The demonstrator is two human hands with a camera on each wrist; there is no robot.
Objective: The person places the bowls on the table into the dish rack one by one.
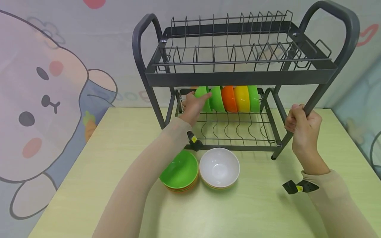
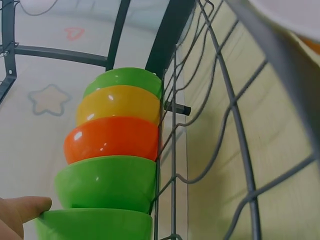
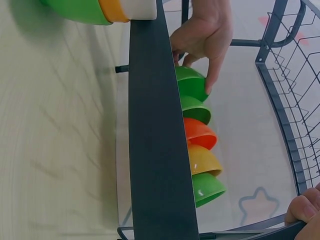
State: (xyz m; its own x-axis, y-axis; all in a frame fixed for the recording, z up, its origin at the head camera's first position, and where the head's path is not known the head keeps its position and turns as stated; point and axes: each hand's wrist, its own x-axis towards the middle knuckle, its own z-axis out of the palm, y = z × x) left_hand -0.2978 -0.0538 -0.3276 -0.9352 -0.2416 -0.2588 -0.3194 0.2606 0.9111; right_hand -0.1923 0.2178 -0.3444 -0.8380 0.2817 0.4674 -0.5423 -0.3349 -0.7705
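My left hand (image 1: pixel 191 107) reaches onto the lower tier of a dark grey two-tier dish rack (image 1: pixel 241 78). It pinches the leftmost green bowl (image 1: pixel 201 91), the thumb at its rim in the left wrist view and the fingers around its other side in the right wrist view. That bowl stands on edge in a row with another green bowl (image 1: pixel 218 99), an orange bowl (image 1: pixel 229 99), a yellow bowl (image 1: pixel 242 99) and a green bowl (image 1: pixel 254 99) at the right end. My right hand (image 1: pixel 305 127) grips the rack's right front leg, fingers curled round it.
In front of the rack, a stack of bowls with a green one (image 1: pixel 181 170) on top stands beside a stack topped by a white bowl (image 1: pixel 219 168). The rack's upper wire tier (image 1: pixel 214 62) overhangs the row. A patterned cloth (image 1: pixel 68 82) hangs behind the pale table (image 1: pixel 253 205).
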